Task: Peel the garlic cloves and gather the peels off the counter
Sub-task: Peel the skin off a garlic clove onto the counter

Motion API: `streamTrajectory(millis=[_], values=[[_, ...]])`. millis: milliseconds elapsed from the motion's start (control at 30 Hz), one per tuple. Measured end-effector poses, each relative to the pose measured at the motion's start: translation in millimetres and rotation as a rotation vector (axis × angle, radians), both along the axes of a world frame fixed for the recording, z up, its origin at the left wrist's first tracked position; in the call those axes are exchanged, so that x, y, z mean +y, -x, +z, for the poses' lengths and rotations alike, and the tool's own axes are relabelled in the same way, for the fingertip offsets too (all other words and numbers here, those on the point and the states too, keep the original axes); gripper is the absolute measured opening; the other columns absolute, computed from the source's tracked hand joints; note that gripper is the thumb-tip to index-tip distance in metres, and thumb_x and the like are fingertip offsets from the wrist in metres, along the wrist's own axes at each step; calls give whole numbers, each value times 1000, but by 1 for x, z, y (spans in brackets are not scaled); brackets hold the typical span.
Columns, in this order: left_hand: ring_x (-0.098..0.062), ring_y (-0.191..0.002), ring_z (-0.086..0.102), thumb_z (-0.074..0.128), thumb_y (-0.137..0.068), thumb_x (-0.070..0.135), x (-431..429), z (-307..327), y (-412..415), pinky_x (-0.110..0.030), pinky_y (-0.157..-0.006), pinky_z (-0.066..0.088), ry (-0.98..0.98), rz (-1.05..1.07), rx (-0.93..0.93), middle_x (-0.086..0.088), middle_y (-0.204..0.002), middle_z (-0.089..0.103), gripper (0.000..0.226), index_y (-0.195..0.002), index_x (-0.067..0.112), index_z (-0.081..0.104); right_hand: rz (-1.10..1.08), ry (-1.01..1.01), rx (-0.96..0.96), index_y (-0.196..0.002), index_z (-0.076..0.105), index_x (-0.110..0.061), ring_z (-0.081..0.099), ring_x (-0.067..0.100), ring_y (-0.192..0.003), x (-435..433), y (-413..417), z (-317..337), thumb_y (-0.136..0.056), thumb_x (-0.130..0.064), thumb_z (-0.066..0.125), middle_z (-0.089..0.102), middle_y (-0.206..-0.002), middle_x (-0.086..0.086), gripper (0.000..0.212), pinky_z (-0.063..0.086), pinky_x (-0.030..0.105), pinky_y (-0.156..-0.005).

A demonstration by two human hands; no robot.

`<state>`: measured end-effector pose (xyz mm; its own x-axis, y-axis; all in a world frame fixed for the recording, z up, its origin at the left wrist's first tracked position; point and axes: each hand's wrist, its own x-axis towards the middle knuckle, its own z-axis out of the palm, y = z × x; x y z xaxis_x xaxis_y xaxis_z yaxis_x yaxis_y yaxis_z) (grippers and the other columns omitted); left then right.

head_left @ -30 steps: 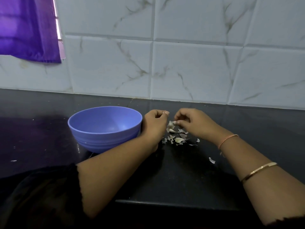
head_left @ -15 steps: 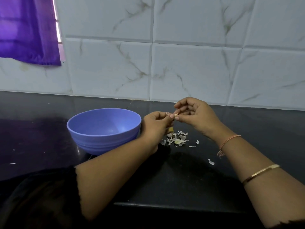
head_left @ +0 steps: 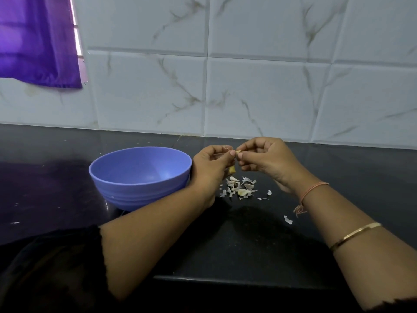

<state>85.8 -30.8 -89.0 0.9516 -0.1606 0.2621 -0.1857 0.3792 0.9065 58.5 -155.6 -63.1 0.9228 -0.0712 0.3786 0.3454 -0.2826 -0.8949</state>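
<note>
While both hands meet just right of the bowl (head_left: 140,177), above the worktop (head_left: 248,245): left hand (head_left: 211,164), fingers curled, gripping a garlic clove (head_left: 232,170); right hand (head_left: 268,161), fingertips pinching the clove's upper tip. Peels (head_left: 239,188): small pale heap on the worktop, right of the bowl, under the hands. Stray peel (head_left: 288,220): farther right of the bowl, nearer the front edge. Bowl: blue, upright. Tiled wall (head_left: 259,91): behind the bowl. Purple curtain (head_left: 38,41): above the bowl, to its left.

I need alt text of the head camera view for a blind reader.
A person's left hand and right hand pinch a garlic clove between them above a black counter. Loose garlic peels lie beneath, right of a blue bowl.
</note>
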Motion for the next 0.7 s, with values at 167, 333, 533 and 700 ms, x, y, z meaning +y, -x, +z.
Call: streamTrajectory(millis=[167, 333, 533, 700], values=[[-10, -75, 63, 65, -84, 9, 0, -1, -2, -17, -59, 52, -5, -33, 24, -4, -82, 67, 5, -88, 13, 65, -31, 48, -38, -87, 65, 2, 62, 10, -59, 1, 1, 1, -82, 5, 62, 64, -71, 11, 7, 55, 19, -60], [-12, -74, 64, 64, -83, 6, 1, -1, -2, -16, -57, 52, 39, -43, 36, -6, -82, 67, 6, -83, 11, 64, 10, -65, 6, -84, 66, 2, 61, 16, -63, 2, 3, 3, -82, 0, 62, 64, -72, 14, 5, 55, 21, -61], [-17, -77, 62, 67, -81, 4, 0, -2, -3, -19, -63, 53, 32, -21, 20, -5, -78, 67, 8, -79, 12, 65, 73, -166, 88, -85, 64, 8, 62, 15, -58, 1, 5, 5, -83, 2, 60, 65, -73, 16, 7, 56, 21, -60], [-21, -78, 58, 67, -80, 3, -1, -3, -3, -26, -74, 54, -33, 30, -30, -8, -77, 66, 10, -77, 12, 66, 82, -200, 138, -85, 63, 11, 64, 13, -54, -2, 6, 6, -82, 2, 61, 66, -63, 10, 10, 56, 21, -59]])
